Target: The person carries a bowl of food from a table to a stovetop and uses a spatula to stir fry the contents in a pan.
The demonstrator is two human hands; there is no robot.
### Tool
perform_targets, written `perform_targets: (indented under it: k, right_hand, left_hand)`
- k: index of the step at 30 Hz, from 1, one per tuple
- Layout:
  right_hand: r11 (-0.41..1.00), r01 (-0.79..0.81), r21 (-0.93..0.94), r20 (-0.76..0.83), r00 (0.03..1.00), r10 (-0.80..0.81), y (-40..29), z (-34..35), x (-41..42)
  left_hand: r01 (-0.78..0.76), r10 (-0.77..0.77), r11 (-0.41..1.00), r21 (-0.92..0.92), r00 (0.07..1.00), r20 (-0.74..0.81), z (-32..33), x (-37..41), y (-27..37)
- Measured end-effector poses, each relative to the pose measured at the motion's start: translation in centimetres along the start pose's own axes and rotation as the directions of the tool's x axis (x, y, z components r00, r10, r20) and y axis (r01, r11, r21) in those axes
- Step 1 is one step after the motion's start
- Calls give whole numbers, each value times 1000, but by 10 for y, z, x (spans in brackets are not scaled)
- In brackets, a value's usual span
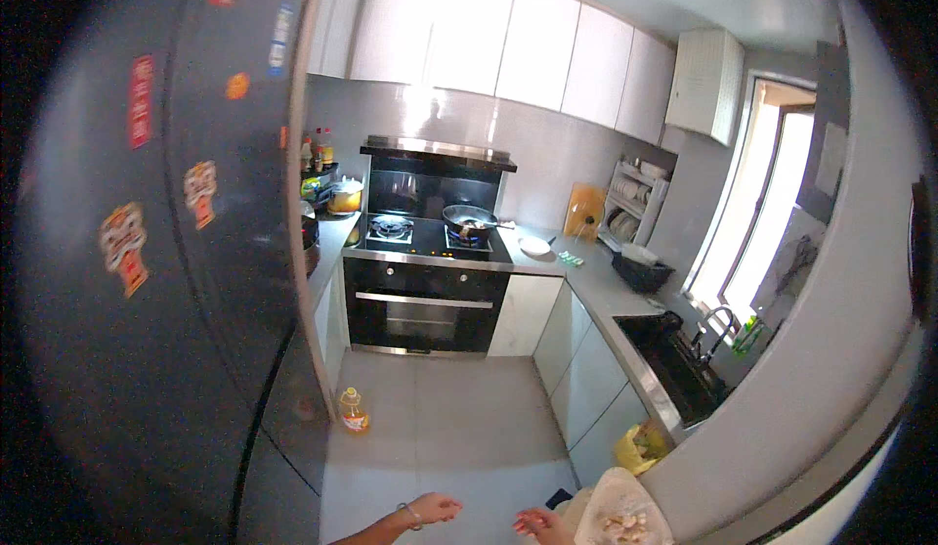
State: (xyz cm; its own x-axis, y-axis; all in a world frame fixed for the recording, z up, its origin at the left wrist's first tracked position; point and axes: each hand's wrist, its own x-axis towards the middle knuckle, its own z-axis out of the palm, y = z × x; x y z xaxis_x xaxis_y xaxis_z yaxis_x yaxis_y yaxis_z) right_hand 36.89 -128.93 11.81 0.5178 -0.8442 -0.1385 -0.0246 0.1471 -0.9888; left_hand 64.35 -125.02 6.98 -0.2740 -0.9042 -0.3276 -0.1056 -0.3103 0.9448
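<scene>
My left hand (435, 508), with a bracelet at its wrist, is held over the floor at the lower middle, its fingers partly curled and holding nothing that I can see. To its right, my right hand (538, 523) is partly cut off by the lower edge; its fingers are bent and nothing shows in them. Neither hand touches anything visible. Ahead stands a gas stove (429, 274) with a black wok (470, 217) on its right burner, where a blue flame shows. A white plate (535, 246) lies on the counter beside the stove.
A dark refrigerator (220, 252) fills the left side. A bottle of yellow oil (354, 411) stands on the floor near it. At right are a black sink (674, 369), a yellow bag (639, 450) below the counter, and a beige cloth-like cover (615, 494) by my right hand.
</scene>
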Motion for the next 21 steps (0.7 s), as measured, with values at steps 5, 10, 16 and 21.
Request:
perform_targets:
  k: [5, 10, 16, 21]
  right_hand:
    - [1000, -17, 26, -29, 999, 18, 35, -47, 94]
    - [972, -232, -31, -37, 972, 231, 29, -101, 216]
    - [959, -124, -256, 125, 979, 160, -41, -140, 415]
    - [815, 182, -550, 306, 952, -6, -129, -124, 552]
  left_hand:
    - [-166, 80, 875, 455, 976, 202, -38, 90, 58]
    - [-89, -2, 692, 716, 992, 125, -108, 176, 54]
    - [149, -103, 620, 771, 989, -108, -194, 242, 89]
    - [179, -58, 652, 737, 981, -187, -252, 309, 69]
